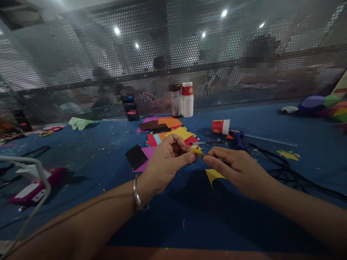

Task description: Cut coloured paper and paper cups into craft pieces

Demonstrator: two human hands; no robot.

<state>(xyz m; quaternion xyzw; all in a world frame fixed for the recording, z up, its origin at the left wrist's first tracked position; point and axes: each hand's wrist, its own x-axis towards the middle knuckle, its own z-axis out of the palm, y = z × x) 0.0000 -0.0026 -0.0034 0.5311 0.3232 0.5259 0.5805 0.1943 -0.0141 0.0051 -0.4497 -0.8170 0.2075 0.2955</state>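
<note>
My left hand (169, 159) is closed in a pinch on a small yellow piece of paper (196, 151), held up above the table. From the right, my right hand (233, 168) grips a thin, dark tool (202, 154) whose tip meets the yellow piece; most of the tool is hidden by my fingers, so its kind is unclear. Below my right fingers lies a yellow paper scrap (214, 175) with a curved cut edge. Behind my left hand are stacked coloured sheets (180, 133) and a black square (136, 157) on purple paper.
A red-and-white paper cup (220, 127) lies on its side near a blue glue gun (237, 138). Black cable (284, 164) curls at right. A cup stack (187, 103) and clear bottle (176, 103) stand behind. At left sits a magenta power strip (40, 186).
</note>
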